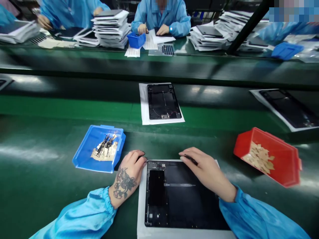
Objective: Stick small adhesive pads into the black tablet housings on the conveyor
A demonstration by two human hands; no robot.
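Observation:
A black tablet back housing [191,209] lies on a white sheet [142,219] in front of me. It has a dark rectangular part at its left and a thin pale strip across the middle. My left hand [129,172] is at its upper left corner, fingers curled together; a bit of something dark shows between them. Over the upper right part of the housing, my right hand [205,169] has its thumb and fingers closed around a small slim dark piece [191,160], mostly hidden by the fingers.
A blue bin [83,156] with black wire-like parts stands left; a red bin [284,159] with beige pieces stands right. Beyond lie another tablet housing [164,101] on paper and one farther right [291,106]. Co-workers in blue sit across, beside stacked housings [111,30].

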